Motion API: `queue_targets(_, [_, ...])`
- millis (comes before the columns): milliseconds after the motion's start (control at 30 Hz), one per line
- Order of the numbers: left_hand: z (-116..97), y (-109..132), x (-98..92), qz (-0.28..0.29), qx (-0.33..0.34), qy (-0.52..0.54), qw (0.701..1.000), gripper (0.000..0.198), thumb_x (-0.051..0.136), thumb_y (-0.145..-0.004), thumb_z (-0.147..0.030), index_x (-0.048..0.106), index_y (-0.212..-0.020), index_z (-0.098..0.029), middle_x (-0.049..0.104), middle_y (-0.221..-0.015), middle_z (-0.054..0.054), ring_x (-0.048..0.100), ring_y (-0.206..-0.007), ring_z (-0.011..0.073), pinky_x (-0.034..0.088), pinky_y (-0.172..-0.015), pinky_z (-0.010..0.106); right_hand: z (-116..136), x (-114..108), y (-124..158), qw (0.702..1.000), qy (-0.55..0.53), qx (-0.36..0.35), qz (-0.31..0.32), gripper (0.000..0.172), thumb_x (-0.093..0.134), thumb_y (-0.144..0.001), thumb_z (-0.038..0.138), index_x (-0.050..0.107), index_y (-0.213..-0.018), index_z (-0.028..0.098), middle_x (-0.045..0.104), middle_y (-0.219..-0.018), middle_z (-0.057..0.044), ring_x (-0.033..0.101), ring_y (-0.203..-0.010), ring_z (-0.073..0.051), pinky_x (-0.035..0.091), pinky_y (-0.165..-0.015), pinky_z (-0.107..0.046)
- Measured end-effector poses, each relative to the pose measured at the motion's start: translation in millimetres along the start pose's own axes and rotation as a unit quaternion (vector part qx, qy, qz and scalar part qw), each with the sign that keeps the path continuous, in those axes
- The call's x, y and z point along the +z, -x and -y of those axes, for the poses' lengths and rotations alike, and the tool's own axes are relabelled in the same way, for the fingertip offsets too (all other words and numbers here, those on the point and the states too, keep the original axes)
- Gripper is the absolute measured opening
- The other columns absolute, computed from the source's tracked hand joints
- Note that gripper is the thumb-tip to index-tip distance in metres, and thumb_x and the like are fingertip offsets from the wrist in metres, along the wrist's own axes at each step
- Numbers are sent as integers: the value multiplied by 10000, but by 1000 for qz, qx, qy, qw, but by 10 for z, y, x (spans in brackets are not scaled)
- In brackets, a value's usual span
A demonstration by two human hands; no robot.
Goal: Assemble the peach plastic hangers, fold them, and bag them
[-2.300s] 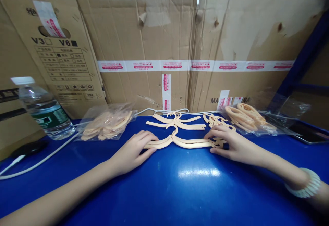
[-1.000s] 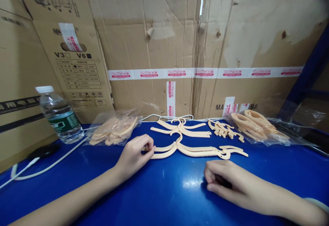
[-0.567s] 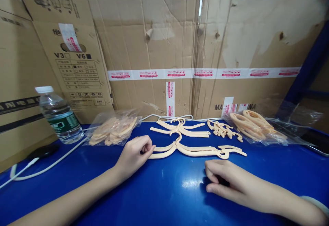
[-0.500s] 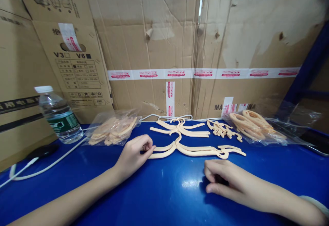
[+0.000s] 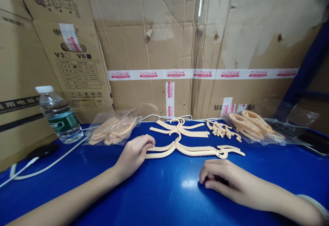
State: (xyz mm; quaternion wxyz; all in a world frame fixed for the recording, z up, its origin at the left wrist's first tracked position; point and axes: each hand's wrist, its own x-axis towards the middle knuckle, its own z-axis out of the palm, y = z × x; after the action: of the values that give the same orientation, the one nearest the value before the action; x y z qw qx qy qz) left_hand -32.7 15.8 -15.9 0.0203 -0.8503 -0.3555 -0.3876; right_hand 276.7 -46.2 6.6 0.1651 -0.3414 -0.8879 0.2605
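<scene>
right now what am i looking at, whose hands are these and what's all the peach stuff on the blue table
No machine here: one camera worn on a person's head looks down at their own bare hands. On the blue table lie peach plastic hangers, a heap of small hook pieces and two clear bags of more parts; a water bottle stands left, cardboard boxes behind. The left hand rests its fingertips on the left end of the nearest hanger. The right hand lies loosely curled on the table, touching no hanger; whether it holds anything is hidden.

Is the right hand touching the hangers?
No, the right hand lies on the blue table with bare table between it and the hangers.
</scene>
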Motion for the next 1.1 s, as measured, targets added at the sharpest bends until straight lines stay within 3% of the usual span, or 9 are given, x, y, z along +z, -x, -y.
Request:
queue_targets(167, [-14,-2,11,-9,7,-2,1000,54,524,-907,-154,543,-870,-190,599,-811,5,586,-740,141,469,-682,251,-4,14,15,1000,14,23,4,158,554,-925,336,616,-904,192,594,-740,3,514,-666,-120,403,-628,-218])
queue_targets(333, [-25,1,3,-19,1,-16,1000,147,508,-904,-145,478,-769,-194,505,-721,-24,508,-638,120,426,-594,230,24,10,16,999,11,40,-7,237,606,-887,335,513,-726,186,566,-723,5,472,-646,-118,371,-592,-215])
queue_targets(500, [-24,-7,-15,-17,-4,-14,1000,110,493,-922,-136,534,-834,-186,521,-750,-14,531,-669,125,438,-627,238,7,19,15,999,-14,37,-10,242,598,-904,351,520,-742,188,596,-745,2,493,-664,-120,371,-604,-214])
queue_targets(667, [-4,-1,-18,1,-2,11,1000,165,443,-946,-117,589,-943,-195,620,-841,15,609,-761,142,484,-693,251,2,17,14,999,-35,33,-8,186,585,-917,292,555,-768,186,647,-784,-8,548,-708,-125,403,-646,-214])
queue_targets(800, [-11,-2,-9,-21,10,11,1000,188,425,-957,-111,586,-1002,-197,666,-904,28,639,-849,155,505,-777,277,1,11,15,999,-29,12,-8,209,533,-949,310,596,-794,183,660,-802,-25,583,-749,-137,432,-689,-230])
queue_targets(1100, [-50,0,-27,-21,1,-18,1000,211,443,-931,-135,567,-1082,-213,565,-1173,90,557,-1117,223,502,-919,390,-27,19,-14,999,-1,-33,-16,332,401,-1005,350,629,-838,176,659,-807,-48,593,-756,-147,452,-710,-255])
